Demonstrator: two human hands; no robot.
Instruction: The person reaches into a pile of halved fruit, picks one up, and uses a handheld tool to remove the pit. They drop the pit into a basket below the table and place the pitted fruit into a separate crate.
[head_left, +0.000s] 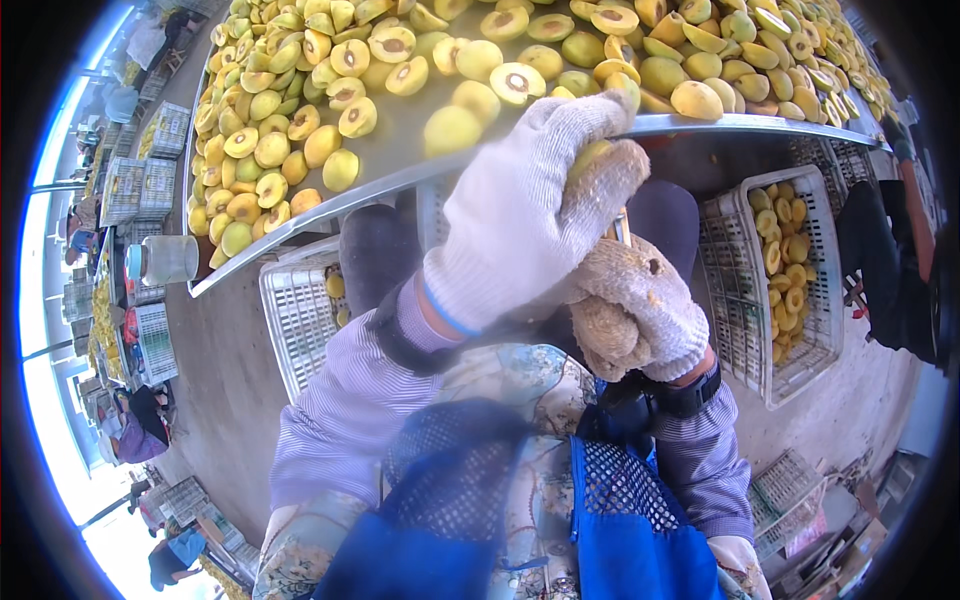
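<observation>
My left hand (517, 210), in a white knit glove, is raised at the near edge of a metal-rimmed table. Its thumb and fingers close around a yellow stone fruit (587, 160), mostly hidden by the glove. Just below it, my right hand (637, 307), in a stained knit glove, is a fist around a small tool with a narrow metal end (621, 225). The tool's tip points up towards the fruit; whether it touches is hidden. Beyond the hands lie many halved yellow stone fruits (517, 82), some with brown pits showing.
The table's metal rim (405, 187) crosses before me. A white plastic crate of fruit halves (817, 315) stands at the right, another crate (292, 315) at the left. A capped plastic jar (169, 259) is by the table's left corner. A person (877, 247) sits at the far right.
</observation>
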